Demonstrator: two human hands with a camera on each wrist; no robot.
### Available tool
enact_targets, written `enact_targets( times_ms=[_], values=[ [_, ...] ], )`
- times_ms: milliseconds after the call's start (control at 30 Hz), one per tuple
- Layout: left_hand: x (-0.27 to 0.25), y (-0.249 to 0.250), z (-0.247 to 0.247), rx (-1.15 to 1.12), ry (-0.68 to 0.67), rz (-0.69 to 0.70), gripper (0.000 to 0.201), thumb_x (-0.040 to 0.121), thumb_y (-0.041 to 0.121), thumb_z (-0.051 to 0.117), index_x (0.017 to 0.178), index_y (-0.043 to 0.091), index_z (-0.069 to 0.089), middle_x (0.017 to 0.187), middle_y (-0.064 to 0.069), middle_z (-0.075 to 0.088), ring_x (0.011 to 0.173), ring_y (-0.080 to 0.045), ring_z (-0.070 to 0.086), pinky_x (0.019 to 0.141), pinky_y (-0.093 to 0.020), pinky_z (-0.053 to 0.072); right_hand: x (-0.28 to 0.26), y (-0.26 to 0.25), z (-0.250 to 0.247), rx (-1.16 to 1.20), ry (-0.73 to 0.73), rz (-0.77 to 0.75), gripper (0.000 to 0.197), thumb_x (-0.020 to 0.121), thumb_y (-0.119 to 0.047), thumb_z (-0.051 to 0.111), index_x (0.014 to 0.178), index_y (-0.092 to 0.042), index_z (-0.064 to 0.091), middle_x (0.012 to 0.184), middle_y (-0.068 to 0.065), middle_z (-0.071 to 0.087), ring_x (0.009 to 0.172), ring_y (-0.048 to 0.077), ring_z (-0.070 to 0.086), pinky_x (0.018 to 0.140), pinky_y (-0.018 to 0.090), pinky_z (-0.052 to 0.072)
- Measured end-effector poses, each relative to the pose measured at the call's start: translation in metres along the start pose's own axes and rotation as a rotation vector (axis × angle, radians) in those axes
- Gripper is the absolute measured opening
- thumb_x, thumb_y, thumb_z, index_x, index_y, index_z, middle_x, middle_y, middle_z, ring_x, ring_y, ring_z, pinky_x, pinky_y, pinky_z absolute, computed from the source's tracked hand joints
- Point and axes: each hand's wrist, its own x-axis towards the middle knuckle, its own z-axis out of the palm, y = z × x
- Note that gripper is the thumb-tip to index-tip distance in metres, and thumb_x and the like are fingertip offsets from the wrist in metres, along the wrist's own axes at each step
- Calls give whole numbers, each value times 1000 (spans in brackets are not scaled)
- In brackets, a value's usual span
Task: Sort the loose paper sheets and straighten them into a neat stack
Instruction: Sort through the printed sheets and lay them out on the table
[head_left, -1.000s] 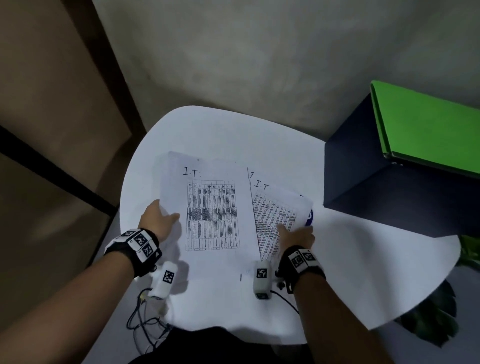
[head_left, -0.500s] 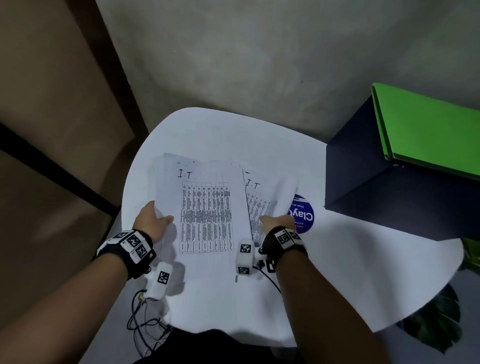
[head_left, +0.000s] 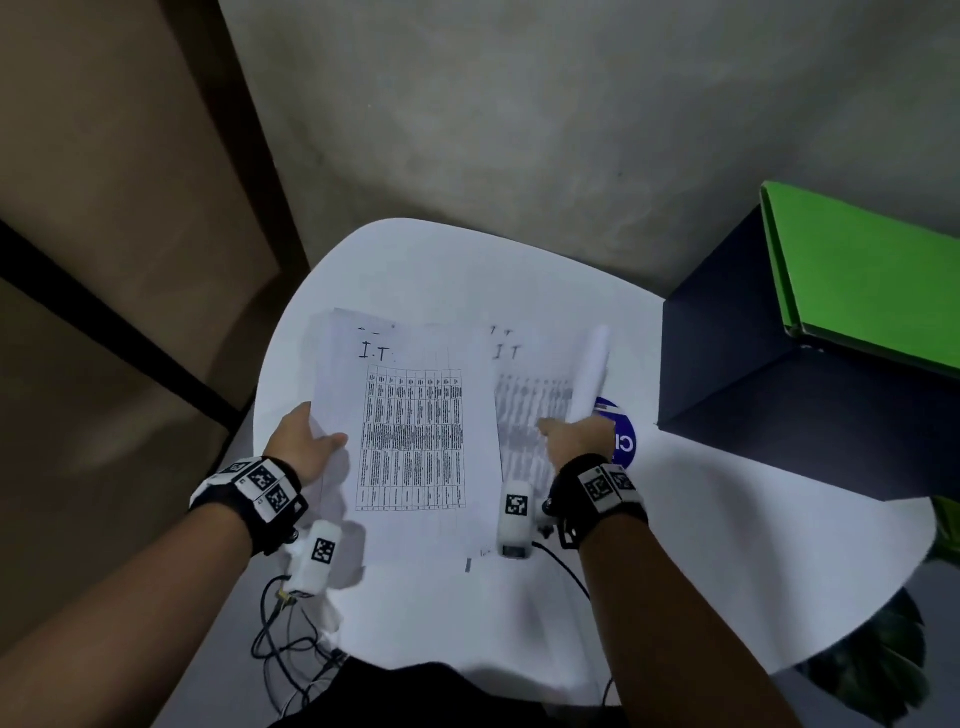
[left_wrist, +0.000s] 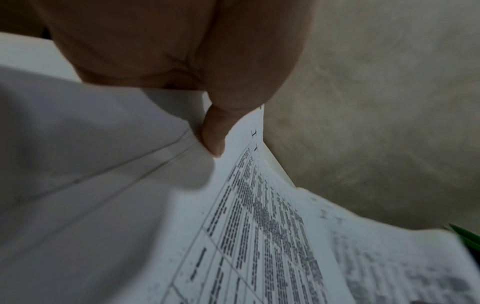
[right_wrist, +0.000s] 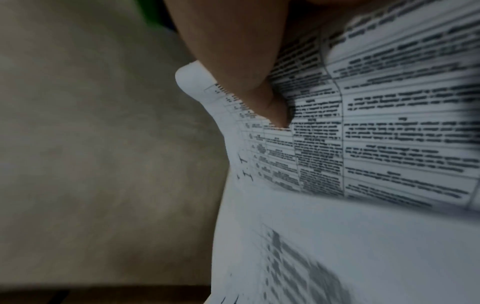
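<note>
Several white printed sheets marked "I.T" with tables are held above the round white table (head_left: 415, 260). My left hand (head_left: 306, 441) pinches the left edge of the top sheet (head_left: 410, 436), its thumb (left_wrist: 213, 135) lying on the paper (left_wrist: 259, 236). My right hand (head_left: 576, 436) grips the right-hand sheet (head_left: 530, 395), whose right edge curls upward into a roll (head_left: 589, 369). In the right wrist view my thumb (right_wrist: 270, 102) presses on the printed sheet (right_wrist: 389, 123). The right sheet tucks under the top sheet's right edge.
A round blue sticker (head_left: 621, 441) shows on the table just right of my right hand. A dark box (head_left: 779, 374) with a green folder (head_left: 872, 280) on top stands at the right. Cables (head_left: 291, 644) hang at the near edge. A plant (head_left: 872, 670) sits lower right.
Both hands have lifted the sheets and drawn them together. The right sheet slid left off the blue sticker and its right edge curled up.
</note>
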Motion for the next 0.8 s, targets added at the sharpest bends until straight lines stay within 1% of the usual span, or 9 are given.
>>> enact_targets(
  times_ms=[133,267,367,467,533,600,633,733,800],
  values=[
    [-1,8,-4,17,-10,-19,49,91,12,67,133,-4,47,140,-21,52,129,-34,47,102,-34,35,-14,-47,-52,80,206,-351,28,71,-19,75,96,-8,66,80,3,67,73,26,66,62,31,52],
    [-8,23,2,21,-48,-8,53,94,14,62,140,-4,40,146,-20,45,136,-33,41,108,-36,32,-28,-82,-92,416,70,-521,30,64,-9,82,91,-10,70,82,2,75,75,20,74,66,33,61],
    [-12,28,14,49,-123,2,51,95,18,62,138,0,42,141,-18,49,132,-34,44,107,-40,35,-20,-69,-85,474,-91,-433,36,63,-3,85,95,-11,72,91,3,77,85,22,74,76,37,60],
    [-16,29,28,33,-230,74,27,87,15,66,111,11,55,105,-5,64,105,-30,61,86,-36,48,-4,-35,-57,442,-190,-274,41,59,-10,90,95,-12,70,92,3,76,85,23,73,83,43,58],
    [-18,29,36,-13,-305,72,13,87,18,65,96,14,57,85,0,64,83,-26,64,71,-32,50,5,-10,-38,305,-207,-203,50,58,-21,92,97,-8,64,87,1,71,81,21,68,83,38,56],
    [-12,25,38,-219,-340,-50,20,88,27,58,81,9,57,71,-9,62,64,-30,61,64,-34,50,12,12,-20,109,-184,-162,55,65,-21,90,106,-1,58,90,6,67,83,25,65,75,31,51],
    [-8,25,35,-323,-330,-135,29,89,32,56,71,10,55,64,-10,57,57,-28,55,63,-35,45,17,22,-13,42,-176,-140,63,66,-23,89,114,2,56,102,10,67,93,29,66,75,32,52],
    [4,21,31,-394,-270,-234,44,89,51,51,73,11,60,67,-13,56,65,-28,54,76,-38,40,20,44,2,-134,-127,-134,76,79,-22,78,141,-6,36,134,12,54,121,32,55,98,35,47],
    [1,28,33,-306,-301,-189,52,91,54,50,107,7,65,102,-17,66,96,-35,63,90,-40,45,10,55,11,-355,-162,-218,73,87,-24,68,147,-9,30,143,12,46,129,31,47,106,38,42]
  ],
)
